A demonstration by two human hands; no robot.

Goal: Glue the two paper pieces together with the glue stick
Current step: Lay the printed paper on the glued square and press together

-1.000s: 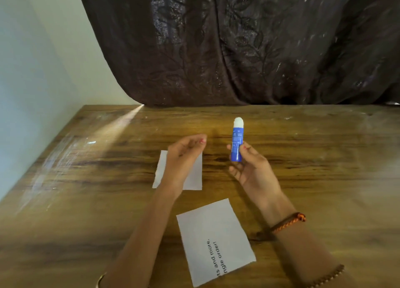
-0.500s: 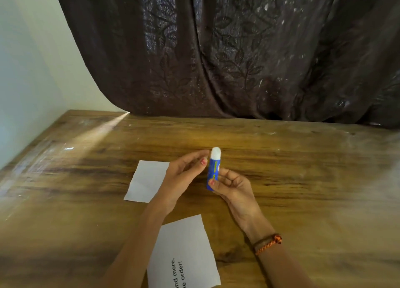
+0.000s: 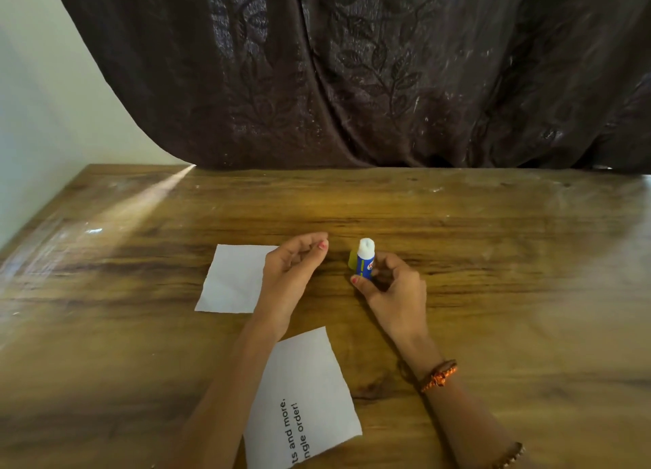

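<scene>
My right hand holds a blue glue stick upright just above the wooden table; its white top points up. A small yellow piece shows right beside the stick on its left. My left hand hovers a short way left of the stick with loosely curled fingers and nothing in it. It partly covers the right edge of a blank white paper piece. A second paper piece with printed text lies nearer to me, between my forearms.
A dark patterned curtain hangs along the table's far edge. A pale wall runs along the left side. My right wrist wears an orange bracelet.
The glue stick has come down and closer to me in my right hand. My left hand touched its top half a second ago and has since drawn away to the left.
</scene>
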